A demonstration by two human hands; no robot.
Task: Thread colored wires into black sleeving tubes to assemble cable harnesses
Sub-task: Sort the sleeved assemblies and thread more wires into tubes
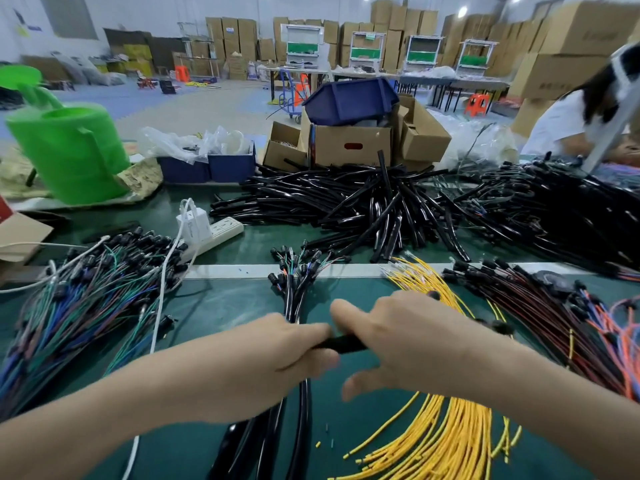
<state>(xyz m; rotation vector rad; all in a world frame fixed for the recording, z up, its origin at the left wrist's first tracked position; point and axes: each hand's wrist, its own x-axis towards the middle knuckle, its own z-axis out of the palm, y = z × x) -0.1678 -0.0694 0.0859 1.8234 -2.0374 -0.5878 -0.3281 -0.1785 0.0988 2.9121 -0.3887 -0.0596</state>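
black sleeving tube (341, 342) clasped by curled left hand (277, 355) and right hand (398, 337) over green mat (214, 306), blue bin (349, 98) lodged in cardboard box (349, 147), plastic bags (183, 143) stuffed in blue trays (228, 167), mat hemmed by wire bundles (86, 299)

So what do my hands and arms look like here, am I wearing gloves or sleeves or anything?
No gloves: the left hand and right hand are bare, with no rings showing. The left forearm and right forearm are bare to the frame's edge, with no sleeve, watch or wristband in view. Slight motion blur could hide small details.
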